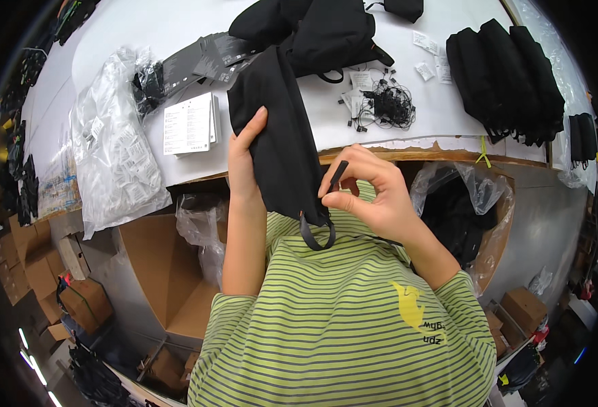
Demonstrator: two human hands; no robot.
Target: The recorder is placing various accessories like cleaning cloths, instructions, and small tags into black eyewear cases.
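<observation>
While a black pouch [278,142] is being clamped by the left hand [243,164] near the surface's [340,125] front edge, a black tab [339,174] is being pinched in the right hand's [375,186] fingers.

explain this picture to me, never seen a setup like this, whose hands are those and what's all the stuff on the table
There is no machine here, just a person working with bare hands. The single picture comes from a wide camera worn on their head, looking down, so straight edges bend near its rim.

The left hand holds a black cloth pouch. The right hand pinches a small black strip near the pouch's lower end.

On the white table are a clear plastic bag with white tags inside, a stack of white cards, some dark cards, a tangle of black cords and, to the right, a bundle of black cloth items.
</observation>
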